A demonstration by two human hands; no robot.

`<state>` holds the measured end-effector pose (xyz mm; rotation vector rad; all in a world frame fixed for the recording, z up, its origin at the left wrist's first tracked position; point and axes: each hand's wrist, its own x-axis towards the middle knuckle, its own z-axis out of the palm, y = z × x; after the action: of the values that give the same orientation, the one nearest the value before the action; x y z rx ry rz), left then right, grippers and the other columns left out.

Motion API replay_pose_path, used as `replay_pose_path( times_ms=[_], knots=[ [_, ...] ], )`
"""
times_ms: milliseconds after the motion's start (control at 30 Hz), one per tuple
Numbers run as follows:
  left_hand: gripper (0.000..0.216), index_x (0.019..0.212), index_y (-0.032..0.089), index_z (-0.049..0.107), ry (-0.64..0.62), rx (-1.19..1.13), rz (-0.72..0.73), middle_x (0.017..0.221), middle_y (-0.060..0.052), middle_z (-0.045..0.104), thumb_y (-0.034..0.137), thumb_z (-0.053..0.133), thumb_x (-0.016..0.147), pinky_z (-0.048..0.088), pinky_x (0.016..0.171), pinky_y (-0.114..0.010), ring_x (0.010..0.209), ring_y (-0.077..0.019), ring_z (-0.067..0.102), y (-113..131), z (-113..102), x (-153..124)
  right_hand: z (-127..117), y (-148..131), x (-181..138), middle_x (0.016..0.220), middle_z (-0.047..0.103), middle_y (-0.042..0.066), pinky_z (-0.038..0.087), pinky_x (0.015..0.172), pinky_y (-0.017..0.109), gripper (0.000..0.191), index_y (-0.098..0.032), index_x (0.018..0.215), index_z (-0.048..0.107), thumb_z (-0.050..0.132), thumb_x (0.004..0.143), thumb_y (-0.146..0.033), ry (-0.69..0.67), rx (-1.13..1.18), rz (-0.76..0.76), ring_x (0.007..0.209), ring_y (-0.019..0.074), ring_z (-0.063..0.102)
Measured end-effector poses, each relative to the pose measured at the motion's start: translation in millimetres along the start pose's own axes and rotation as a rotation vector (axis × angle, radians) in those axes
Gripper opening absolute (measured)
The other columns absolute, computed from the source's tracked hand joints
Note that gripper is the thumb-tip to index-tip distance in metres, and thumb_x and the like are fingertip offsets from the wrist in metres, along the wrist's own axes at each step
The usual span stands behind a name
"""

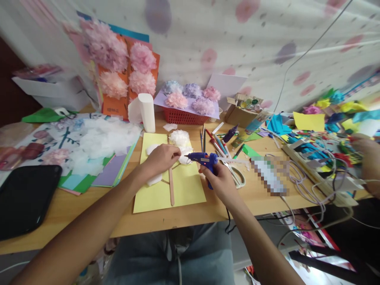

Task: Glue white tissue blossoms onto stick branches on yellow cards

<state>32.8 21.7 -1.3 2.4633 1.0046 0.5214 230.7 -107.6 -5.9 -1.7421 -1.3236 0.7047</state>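
My right hand (218, 180) grips a blue hot glue gun (204, 159), its nozzle pointing left toward a white tissue-paper flower (180, 138). My left hand (162, 157) rests on the yellow paper sheet (184, 188) and pinches a small white tissue piece beside the nozzle. A wooden stick (171, 189) lies lengthwise on the yellow sheet, below my left hand. More white tissue bits sit on the sheet near my left wrist.
A roll of white tissue (147, 111), a red basket (185, 116) with paper flowers, markers (216, 142), scissors (237, 176) and a black tablet (25, 198) lie on the wooden table (89, 213). Cables and a power strip (314, 170) crowd the right, where another person's hand (368, 158) shows.
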Motion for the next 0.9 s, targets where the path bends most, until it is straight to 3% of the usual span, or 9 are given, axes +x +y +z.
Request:
replay_pose_path(
  times_ms=[433,900],
  knots=[
    [0.018,0.087,0.017,0.076,0.050,-0.041,0.006,0.087,-0.006,0.077,0.013,0.059,0.087,0.045,0.069,-0.028,0.077,-0.0183,0.068,-2.5,4.5,-3.0,1.1,-21.1,3.8,0.070,0.066,0.005,0.037,0.058,0.029,0.025,-0.021,0.085,0.063,0.049,0.091,-0.041,0.010,-0.355,-0.145,0.062,0.0210,0.057],
    [0.021,0.089,0.018,0.078,0.056,-0.005,0.005,0.091,-0.006,0.078,0.015,0.057,0.088,0.046,0.070,-0.028,0.082,-0.0199,0.069,-3.8,6.1,-2.2,5.7,-21.9,4.1,0.072,0.066,0.007,0.038,0.063,0.031,0.025,-0.019,0.087,0.061,0.046,0.093,-0.038,0.002,-0.470,-0.162,0.066,0.0235,0.061]
  ],
)
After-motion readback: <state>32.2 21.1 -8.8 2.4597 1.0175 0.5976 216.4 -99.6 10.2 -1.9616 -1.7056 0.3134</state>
